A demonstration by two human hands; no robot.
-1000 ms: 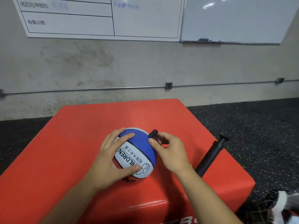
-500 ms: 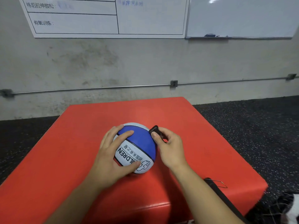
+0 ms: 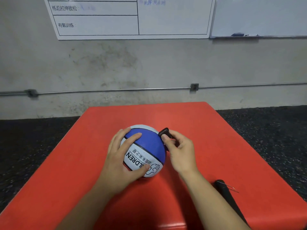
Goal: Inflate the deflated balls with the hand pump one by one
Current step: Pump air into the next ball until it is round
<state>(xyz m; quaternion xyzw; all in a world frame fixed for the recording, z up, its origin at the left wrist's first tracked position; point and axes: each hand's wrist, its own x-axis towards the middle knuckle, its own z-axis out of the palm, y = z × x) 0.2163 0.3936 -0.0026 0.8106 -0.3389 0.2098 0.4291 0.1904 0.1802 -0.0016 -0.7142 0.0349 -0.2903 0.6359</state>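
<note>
A small blue and white ball (image 3: 146, 146) with "CHILDREN" printed on it sits on the red padded box (image 3: 207, 138). My left hand (image 3: 123, 161) grips the ball from the left, fingers spread over its top and thumb under the print. My right hand (image 3: 180, 151) pinches the black nozzle end of the pump hose (image 3: 164, 132) against the ball's upper right side. The black pump body (image 3: 226, 195) lies on the box at the lower right, partly hidden behind my right forearm.
The red box stands on dark speckled rubber floor (image 3: 265, 130) in front of a grey concrete wall. A metal conduit (image 3: 116, 91) runs along the wall. Two whiteboards (image 3: 132, 19) hang above it.
The pump body, which stood up off the box's right edge a second ago, now lies flat at the lower right. Both hands keep their hold on ball and nozzle.
</note>
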